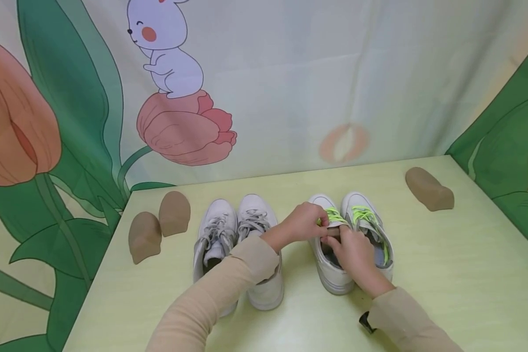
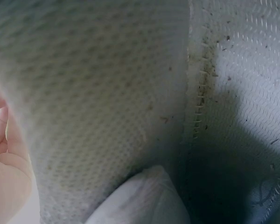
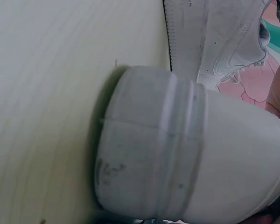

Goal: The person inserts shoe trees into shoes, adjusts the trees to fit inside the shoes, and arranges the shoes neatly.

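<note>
In the head view, a white sneaker [image 1: 334,281] with neon-yellow laces stands on the table, its heel toward me. My left hand [image 1: 305,222] bends over its laces, fingers pinching the shoe at the top of the tongue. My right hand [image 1: 356,252] reaches into the same shoe's opening and grips a brown shoe insert [image 1: 334,231], mostly hidden by the fingers and the shoe. The shoe's heel [image 3: 149,144] fills the middle of the right wrist view. Up close, the left wrist view has a mesh shoe lining [image 2: 98,102], with part of my left hand [image 2: 9,182] at the edge.
The matching sneaker [image 1: 385,234] stands to the right. Left of it all, a pair of white sneakers with grey laces [image 1: 220,220] sits under my left forearm. Two brown inserts [image 1: 174,212] lie at the left edge, another insert [image 1: 429,189] at the back right. A printed curtain [image 1: 281,88] hangs behind.
</note>
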Motion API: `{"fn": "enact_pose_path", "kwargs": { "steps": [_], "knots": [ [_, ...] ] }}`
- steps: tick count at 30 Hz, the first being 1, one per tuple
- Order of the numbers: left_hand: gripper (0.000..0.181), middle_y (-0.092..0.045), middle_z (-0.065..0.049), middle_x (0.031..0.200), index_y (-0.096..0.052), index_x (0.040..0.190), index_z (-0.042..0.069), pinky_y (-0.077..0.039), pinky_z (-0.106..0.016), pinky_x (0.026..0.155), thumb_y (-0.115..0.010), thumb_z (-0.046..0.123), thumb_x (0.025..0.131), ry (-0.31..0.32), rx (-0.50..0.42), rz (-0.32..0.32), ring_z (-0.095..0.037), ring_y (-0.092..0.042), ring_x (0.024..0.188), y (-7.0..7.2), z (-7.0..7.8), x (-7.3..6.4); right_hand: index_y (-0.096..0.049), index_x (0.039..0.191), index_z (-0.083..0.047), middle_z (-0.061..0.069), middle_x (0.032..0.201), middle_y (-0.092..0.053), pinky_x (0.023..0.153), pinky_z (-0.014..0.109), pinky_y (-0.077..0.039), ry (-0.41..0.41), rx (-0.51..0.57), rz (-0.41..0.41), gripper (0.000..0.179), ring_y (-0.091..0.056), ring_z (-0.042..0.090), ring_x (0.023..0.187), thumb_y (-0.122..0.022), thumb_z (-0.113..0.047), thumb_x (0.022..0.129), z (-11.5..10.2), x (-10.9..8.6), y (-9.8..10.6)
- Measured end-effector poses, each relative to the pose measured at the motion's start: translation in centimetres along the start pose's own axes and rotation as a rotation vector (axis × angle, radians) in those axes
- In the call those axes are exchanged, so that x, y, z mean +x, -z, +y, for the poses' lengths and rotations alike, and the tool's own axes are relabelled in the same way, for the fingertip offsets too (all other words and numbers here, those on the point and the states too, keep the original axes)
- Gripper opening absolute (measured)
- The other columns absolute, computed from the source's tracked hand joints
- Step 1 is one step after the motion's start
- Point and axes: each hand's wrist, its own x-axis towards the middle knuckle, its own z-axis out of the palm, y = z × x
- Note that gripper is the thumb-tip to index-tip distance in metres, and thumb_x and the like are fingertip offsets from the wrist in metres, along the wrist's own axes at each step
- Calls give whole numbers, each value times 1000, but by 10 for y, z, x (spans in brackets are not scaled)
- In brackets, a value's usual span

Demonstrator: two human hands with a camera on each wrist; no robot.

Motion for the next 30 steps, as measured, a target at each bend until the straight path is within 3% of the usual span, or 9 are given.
{"fn": "enact_pose_path", "kwargs": {
  "steps": [4,8,13,16,22,27,30],
  "knots": [
    [6,-55,6,64,-64,74,12,-33,-14,56,-62,16,76,-3,4,3,-8,-45,61,0,0,0,-58,80,-1,16,69,-61,50,38,-39,23,30,-22,37,-56,29,61,-63,-38,78,2,1,4],
    [5,-57,5,66,-63,76,12,-35,-16,57,-61,16,76,0,1,-15,-10,-47,63,1,-1,1,-58,81,-2,6,60,-54,49,29,-36,61,79,-103,31,-50,19,56,-61,-33,80,7,3,13],
    [5,-57,5,70,-61,77,12,-37,-17,58,-59,18,76,7,-23,-33,-10,-48,65,3,-2,-1,-60,88,-4,1,59,-57,51,25,-39,76,210,-184,19,-51,9,51,-55,-23,85,13,2,27],
    [6,-57,4,72,-60,79,13,-38,-17,58,-59,18,76,23,-35,-37,-10,-48,66,4,-2,-2,-62,96,-2,5,69,-63,54,25,-42,86,276,-173,20,-54,8,55,-53,-18,86,16,2,35],
    [6,-58,6,76,-59,81,16,-35,-17,56,-59,20,77,26,-16,-25,-8,-48,66,0,-4,-1,-64,97,-2,11,86,-66,63,32,-45,119,234,-74,21,-57,18,72,-51,-15,86,28,3,48],
    [11,-59,4,87,-57,87,16,-37,-18,61,-60,22,78,3,5,-24,-9,-48,71,1,-2,-2,-62,101,-2,14,94,-66,73,42,-46,86,227,-73,22,-60,26,84,-52,-15,86,38,3,56],
    [17,-60,4,92,-57,94,16,-40,-19,68,-60,24,80,-6,26,-37,-9,-52,80,2,1,-2,-62,101,-3,13,93,-66,72,40,-46,84,227,-87,21,-60,26,84,-54,-15,85,42,2,58]
  ]
}}
